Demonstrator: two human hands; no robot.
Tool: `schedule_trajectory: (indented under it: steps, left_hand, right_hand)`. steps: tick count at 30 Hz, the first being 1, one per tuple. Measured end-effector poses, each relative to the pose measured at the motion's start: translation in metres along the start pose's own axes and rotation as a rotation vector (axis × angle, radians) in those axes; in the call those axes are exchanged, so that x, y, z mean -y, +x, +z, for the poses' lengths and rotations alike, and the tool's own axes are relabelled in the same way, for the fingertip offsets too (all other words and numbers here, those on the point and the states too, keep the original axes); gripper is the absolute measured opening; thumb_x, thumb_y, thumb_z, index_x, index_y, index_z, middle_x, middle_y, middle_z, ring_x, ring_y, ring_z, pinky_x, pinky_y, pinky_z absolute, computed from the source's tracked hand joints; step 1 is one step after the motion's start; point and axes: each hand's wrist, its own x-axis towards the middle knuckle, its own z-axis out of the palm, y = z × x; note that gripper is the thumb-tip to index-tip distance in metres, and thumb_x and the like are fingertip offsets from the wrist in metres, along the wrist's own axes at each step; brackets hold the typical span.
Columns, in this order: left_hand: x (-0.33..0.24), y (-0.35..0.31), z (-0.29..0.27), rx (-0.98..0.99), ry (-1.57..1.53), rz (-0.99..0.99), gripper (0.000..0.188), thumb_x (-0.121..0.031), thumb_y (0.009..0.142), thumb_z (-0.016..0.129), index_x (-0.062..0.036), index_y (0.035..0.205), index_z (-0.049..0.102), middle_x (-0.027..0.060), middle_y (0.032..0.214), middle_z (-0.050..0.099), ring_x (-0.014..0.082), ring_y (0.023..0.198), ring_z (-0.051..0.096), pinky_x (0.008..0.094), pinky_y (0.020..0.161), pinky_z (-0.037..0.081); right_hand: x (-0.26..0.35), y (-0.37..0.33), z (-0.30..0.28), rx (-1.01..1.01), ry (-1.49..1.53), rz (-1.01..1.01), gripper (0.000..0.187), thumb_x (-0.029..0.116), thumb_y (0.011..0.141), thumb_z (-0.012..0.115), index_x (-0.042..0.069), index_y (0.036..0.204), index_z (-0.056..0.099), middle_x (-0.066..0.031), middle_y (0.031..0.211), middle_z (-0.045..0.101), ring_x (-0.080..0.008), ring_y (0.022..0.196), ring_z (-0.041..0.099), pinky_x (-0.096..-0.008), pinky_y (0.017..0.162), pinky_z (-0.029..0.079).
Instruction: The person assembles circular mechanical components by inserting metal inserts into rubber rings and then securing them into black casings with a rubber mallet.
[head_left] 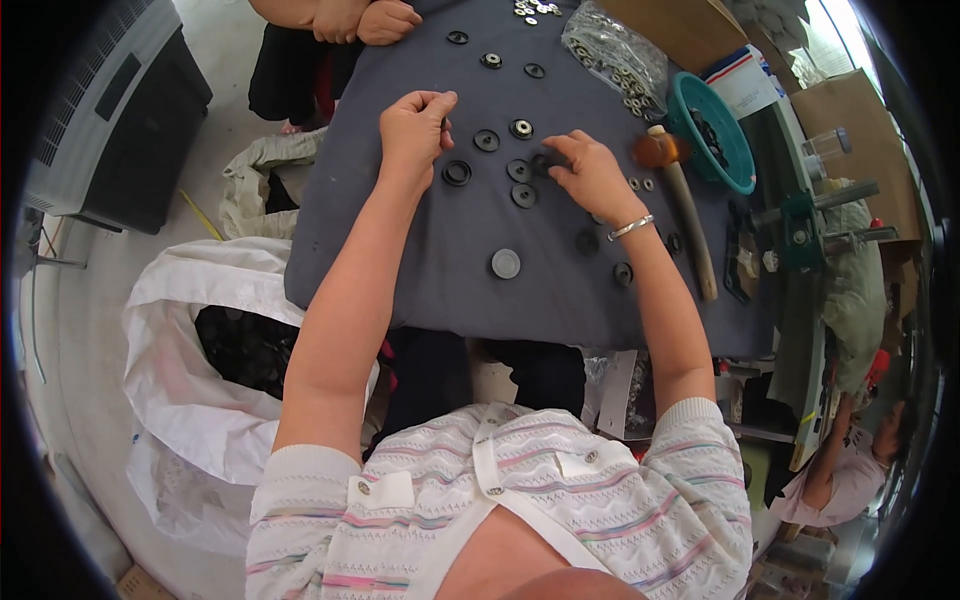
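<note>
A dark grey cloth [420, 270] covers the table, and several round black buttons and rings lie scattered on it. My left hand [415, 125] hovers over the cloth with its fingertips pinched together, just above a black ring [457, 173]. A small part may sit between the fingers, but I cannot make it out. My right hand [590, 175], a silver bracelet on its wrist, presses a small dark tool or part [547, 161] down by a black disc [519, 170]. A grey disc [506, 264] lies alone nearer me.
A wooden mallet [685, 205] lies right of my right hand. Beyond it stand a teal bowl [722, 150], a clear bag of metal rings [615, 55] and a green press tool [800, 225]. Another person's hands [355, 20] rest at the far edge. A white sack [190, 390] sits on the floor at left.
</note>
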Motion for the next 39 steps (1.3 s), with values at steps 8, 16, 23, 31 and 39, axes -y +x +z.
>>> schedule_trajectory:
  steps: [8,16,23,31,39]
  left_hand:
    - [0.005,0.005,-0.003,-0.007,-0.018,0.033,0.005,-0.004,0.081,0.064,-0.0012,0.085,0.062,0.0013,0.063,0.053,0.0086,0.045,0.050,0.0194,0.037,0.031]
    - [0.003,0.004,0.000,-0.026,-0.052,0.027,0.010,-0.012,0.086,0.066,-0.0024,0.084,0.061,-0.0001,0.062,0.052,0.0086,0.045,0.049,0.0192,0.036,0.028]
    - [0.002,0.007,-0.003,-0.052,-0.110,0.007,0.012,-0.012,0.085,0.066,-0.0038,0.080,0.060,-0.0002,0.061,0.051,0.0073,0.045,0.048,0.0196,0.037,0.029]
    - [0.003,0.014,-0.016,-0.025,-0.206,-0.047,0.026,-0.024,0.095,0.055,0.0008,0.092,0.059,0.0077,0.075,0.056,0.0164,0.056,0.055,0.0229,0.042,0.034]
    - [0.001,0.013,-0.014,0.060,-0.351,-0.142,0.047,-0.037,0.101,0.033,0.0028,0.104,0.058,0.0181,0.096,0.061,0.0259,0.075,0.062,0.0320,0.058,0.048]
  right_hand:
    - [-0.005,0.040,0.001,-0.160,0.074,0.023,0.024,0.010,0.080,0.064,0.003,0.103,0.065,-0.0141,0.094,0.062,-0.0328,0.086,0.061,-0.0402,0.079,0.048]
    - [-0.014,0.053,0.001,-0.173,0.070,0.077,0.023,0.012,0.081,0.063,0.003,0.102,0.066,-0.0142,0.096,0.064,-0.0319,0.089,0.062,-0.0390,0.080,0.049]
    - [-0.056,0.051,-0.008,-0.168,0.022,0.157,0.023,0.012,0.080,0.064,0.003,0.101,0.067,-0.0159,0.097,0.067,-0.0312,0.092,0.064,-0.0374,0.082,0.050]
    - [-0.022,0.080,-0.005,-0.157,0.142,0.063,0.026,0.012,0.081,0.064,0.001,0.105,0.065,-0.0165,0.097,0.068,-0.0293,0.088,0.066,-0.0355,0.078,0.051]
    - [0.056,0.075,0.008,-0.198,0.390,-0.161,0.024,0.011,0.083,0.062,0.001,0.105,0.065,-0.0148,0.095,0.067,-0.0267,0.084,0.066,-0.0334,0.073,0.051]
